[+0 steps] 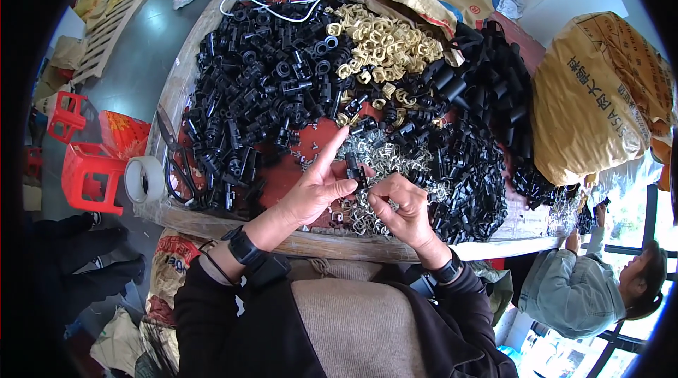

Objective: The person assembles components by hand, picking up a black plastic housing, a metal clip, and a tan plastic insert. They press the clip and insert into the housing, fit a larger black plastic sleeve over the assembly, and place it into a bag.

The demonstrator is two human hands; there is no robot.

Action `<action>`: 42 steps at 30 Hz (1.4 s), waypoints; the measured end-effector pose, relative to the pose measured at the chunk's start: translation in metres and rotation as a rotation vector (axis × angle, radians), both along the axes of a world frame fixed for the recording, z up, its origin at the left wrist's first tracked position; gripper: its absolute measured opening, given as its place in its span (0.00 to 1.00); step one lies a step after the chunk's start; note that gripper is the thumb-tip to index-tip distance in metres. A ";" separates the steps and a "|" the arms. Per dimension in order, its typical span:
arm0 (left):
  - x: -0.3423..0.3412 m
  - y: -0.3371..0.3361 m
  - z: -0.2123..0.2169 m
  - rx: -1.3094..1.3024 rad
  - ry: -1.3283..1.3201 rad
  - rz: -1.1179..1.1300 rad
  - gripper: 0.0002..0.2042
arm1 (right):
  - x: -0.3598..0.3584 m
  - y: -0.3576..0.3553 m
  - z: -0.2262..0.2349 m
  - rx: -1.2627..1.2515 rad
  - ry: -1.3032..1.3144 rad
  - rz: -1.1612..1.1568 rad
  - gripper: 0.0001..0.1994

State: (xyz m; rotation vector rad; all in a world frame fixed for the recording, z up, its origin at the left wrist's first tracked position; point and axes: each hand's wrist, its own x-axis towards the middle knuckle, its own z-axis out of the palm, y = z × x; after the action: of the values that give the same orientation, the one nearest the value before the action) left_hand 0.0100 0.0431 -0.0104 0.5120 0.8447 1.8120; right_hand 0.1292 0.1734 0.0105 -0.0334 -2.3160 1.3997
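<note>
Above the near edge of the table, my left hand (321,191) grips a small black plastic fitting (353,163) between thumb and fingers, its index finger stretched out forward. My right hand (406,210) is closed in a pinch close beside the fitting's lower end; what its fingertips hold, if anything, is too small to make out. Under both hands spreads a heap of small silvery clips (406,160). A large pile of black fittings (265,60) lies to the left, and beige plastic rings (388,47) are heaped behind. Small black parts (470,180) are piled at the right.
Black tubes (487,78) lie at the back right, near a bulging yellow-brown sack (590,99). Black-handled scissors (185,173) and a tape roll (145,180) rest at the left edge. Red stools (92,173) stand on the floor. Another person (579,293) works at the right.
</note>
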 end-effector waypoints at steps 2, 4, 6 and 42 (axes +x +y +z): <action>0.000 0.000 -0.003 0.016 0.015 -0.019 0.37 | 0.001 0.000 0.001 -0.010 -0.017 -0.002 0.02; 0.001 0.000 -0.005 0.003 0.015 -0.007 0.38 | 0.002 0.000 0.002 -0.001 -0.007 -0.016 0.02; 0.002 -0.001 -0.007 -0.021 0.020 0.015 0.39 | 0.001 0.000 0.004 0.019 0.017 -0.048 0.03; 0.015 -0.004 -0.017 -0.230 0.095 -0.147 0.22 | -0.012 0.004 0.011 0.508 -0.161 0.086 0.05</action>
State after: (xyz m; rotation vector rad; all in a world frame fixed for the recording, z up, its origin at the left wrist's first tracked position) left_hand 0.0250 0.0390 -0.0273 0.5003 1.0387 1.5433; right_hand 0.1176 0.1777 0.0214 0.1108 -2.7699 0.8323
